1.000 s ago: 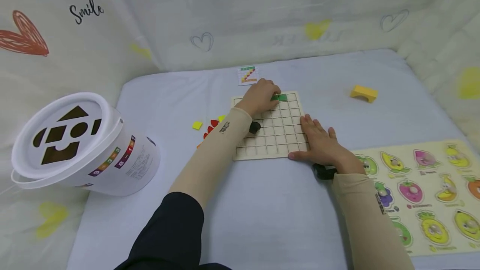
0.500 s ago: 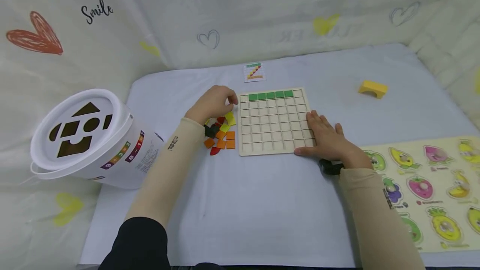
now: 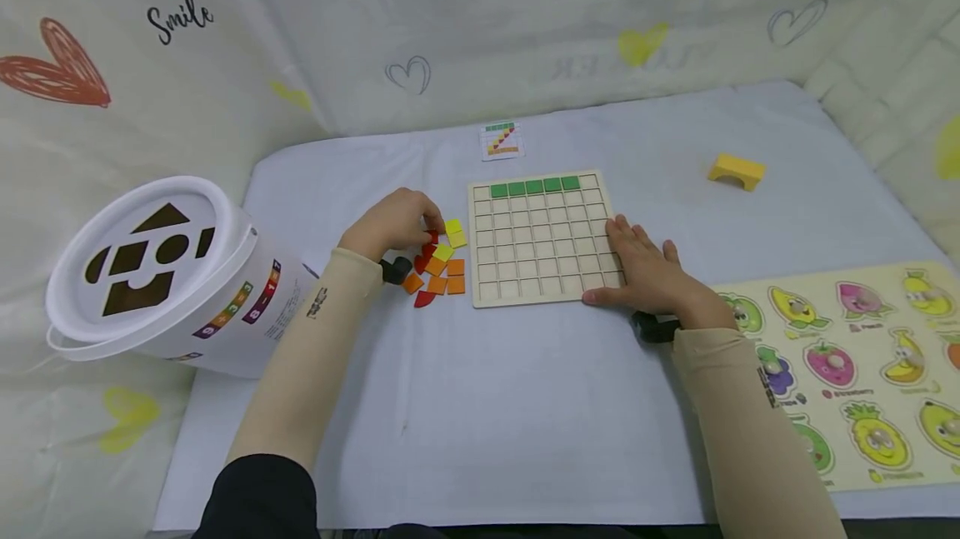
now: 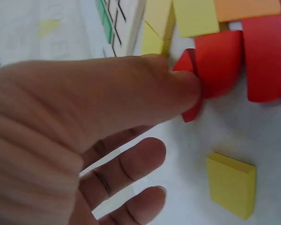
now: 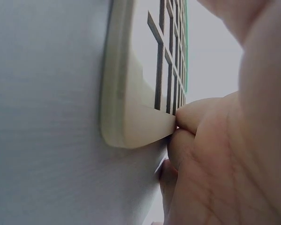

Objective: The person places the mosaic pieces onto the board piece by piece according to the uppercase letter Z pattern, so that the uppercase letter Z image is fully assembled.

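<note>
My left hand (image 3: pixel 393 224) is at the pile of loose pieces left of the gridded board (image 3: pixel 546 240). In the left wrist view, its thumb and a finger pinch a thin red piece (image 4: pixel 192 113), beside other red pieces (image 4: pixel 219 63) and yellow squares (image 4: pixel 195 17). A separate yellow piece (image 4: pixel 230 185) lies below. Orange squares (image 3: pixel 455 284) sit in the pile's lower part. Green squares (image 3: pixel 534 187) form a row along the board's top. With fingers spread, my right hand (image 3: pixel 652 276) rests against the board's lower right edge; the right wrist view shows its fingertips touching the board (image 5: pixel 116 103).
A small pattern card (image 3: pixel 502 142) lies behind the board. The white bucket (image 3: pixel 255 306) with a shape-sorter lid stands at the left. A yellow arch block (image 3: pixel 737 171) is at the back right, and a fruit picture board (image 3: pixel 862 322) lies at the front right.
My left hand left the green row, moved left and down to the loose pieces, and now pinches a red one. The right hand stays at the board's edge. The head view shifted slightly.
</note>
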Demonstrator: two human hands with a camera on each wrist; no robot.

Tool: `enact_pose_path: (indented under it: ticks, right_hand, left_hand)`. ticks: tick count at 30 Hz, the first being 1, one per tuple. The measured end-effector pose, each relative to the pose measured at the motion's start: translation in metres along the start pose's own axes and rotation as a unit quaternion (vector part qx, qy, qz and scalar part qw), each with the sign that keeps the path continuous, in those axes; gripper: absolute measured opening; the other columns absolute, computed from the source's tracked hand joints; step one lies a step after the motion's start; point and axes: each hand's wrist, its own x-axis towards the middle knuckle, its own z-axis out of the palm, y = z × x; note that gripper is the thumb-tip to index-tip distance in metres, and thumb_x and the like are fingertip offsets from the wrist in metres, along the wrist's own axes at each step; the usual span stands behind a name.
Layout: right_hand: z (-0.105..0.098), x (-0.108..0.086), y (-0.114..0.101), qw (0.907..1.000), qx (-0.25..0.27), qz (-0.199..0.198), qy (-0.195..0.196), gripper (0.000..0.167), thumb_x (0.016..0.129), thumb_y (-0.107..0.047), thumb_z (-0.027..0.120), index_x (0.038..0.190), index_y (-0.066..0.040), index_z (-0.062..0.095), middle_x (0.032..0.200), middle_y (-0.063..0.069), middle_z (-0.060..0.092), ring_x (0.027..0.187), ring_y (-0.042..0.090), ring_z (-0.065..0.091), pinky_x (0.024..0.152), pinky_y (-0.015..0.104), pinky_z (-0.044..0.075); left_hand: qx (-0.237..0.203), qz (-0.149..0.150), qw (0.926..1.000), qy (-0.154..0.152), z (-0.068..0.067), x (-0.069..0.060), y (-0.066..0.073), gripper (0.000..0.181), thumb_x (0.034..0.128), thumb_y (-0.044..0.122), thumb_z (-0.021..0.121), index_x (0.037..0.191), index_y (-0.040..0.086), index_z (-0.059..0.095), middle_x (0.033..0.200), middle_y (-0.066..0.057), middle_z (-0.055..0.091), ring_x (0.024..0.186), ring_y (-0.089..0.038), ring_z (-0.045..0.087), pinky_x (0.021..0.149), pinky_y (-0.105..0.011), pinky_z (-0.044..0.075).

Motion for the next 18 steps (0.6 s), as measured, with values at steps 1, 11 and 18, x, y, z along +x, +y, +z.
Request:
enact_pose_path:
  ticks: [1,11,18]
  right_hand:
    - [0.000,0.000,0.000,1.0000,0.000,0.000,0.000,0.130,0.086,-0.065,0.074,0.166,-0.008,-0.011,0.174,0.015,-0.016,0.161,0.046,-0.010,0.120,0.076,-0.008]
    - [0.000,0.001,-0.002,1.0000,0.002,0.000,0.000,0.130,0.086,-0.063,0.075,0.166,-0.007,-0.009,0.174,0.016,-0.016,0.161,0.046,-0.010,0.120,0.076,-0.008]
    - [-0.001,0.001,-0.002,1.0000,-0.002,0.004,-0.002,0.130,0.086,-0.064,0.075,0.166,-0.007,-0.010,0.174,0.016,-0.016,0.161,0.046,-0.010,0.120,0.076,-0.009]
  left_hand:
    - [0.003,-0.001,1.0000,0.004,0.000,0.000,-0.001,0.019,0.0934,0.007,0.069,0.106,0.015,0.081,0.113,-0.003,0.075,0.108,-0.025,0.058,0.100,-0.042,0.052]
    - [-0.018,-0.022,0.9985,0.047,0.006,0.005,-0.012,0.027,0.0928,0.023,0.078,0.117,0.012,0.078,0.117,-0.005,0.073,0.108,-0.026,0.057,0.100,-0.040,0.053]
    - [-0.033,0.006,0.9985,0.043,0.006,0.004,-0.019,0.029,0.0927,0.008,0.072,0.121,0.012,0.078,0.124,-0.004,0.071,0.105,-0.026,0.055,0.094,-0.038,0.052]
